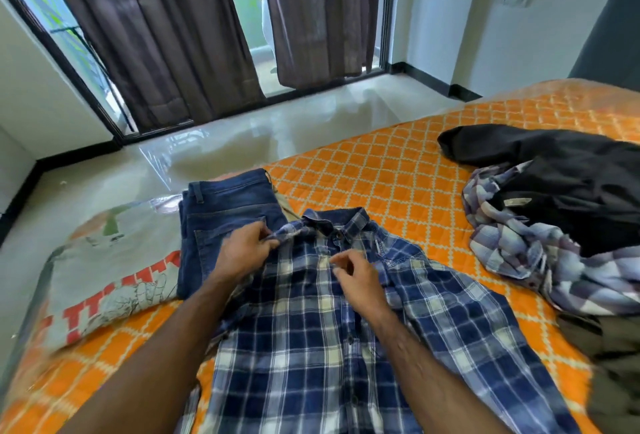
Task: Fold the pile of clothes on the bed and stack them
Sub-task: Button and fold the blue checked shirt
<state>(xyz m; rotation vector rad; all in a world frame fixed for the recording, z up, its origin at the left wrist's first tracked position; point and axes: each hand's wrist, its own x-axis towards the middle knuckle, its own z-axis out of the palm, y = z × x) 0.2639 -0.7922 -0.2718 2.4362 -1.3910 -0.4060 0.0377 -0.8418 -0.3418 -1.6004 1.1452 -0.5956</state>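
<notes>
A blue and white plaid shirt (pixel 311 347) lies front up on the orange patterned bed (pixel 381 170), collar at the far end. My left hand (pixel 244 250) pinches the shirt's left shoulder fabric beside the collar. My right hand (pixel 356 277) rests on the button placket just below the collar, fingers curled; whether it grips cloth is unclear. Folded blue jeans (pixel 221 218) lie to the left of the shirt, with a strip of tan cloth (pixel 285 206) showing beneath them.
An unfolded heap at the right holds a black garment (pixel 561 184), a pale plaid shirt (pixel 540 250) and an olive garment (pixel 609 364). A grey printed pillow (pixel 110 267) lies at the left bed edge. Glossy floor and dark curtains (pixel 166 35) are beyond.
</notes>
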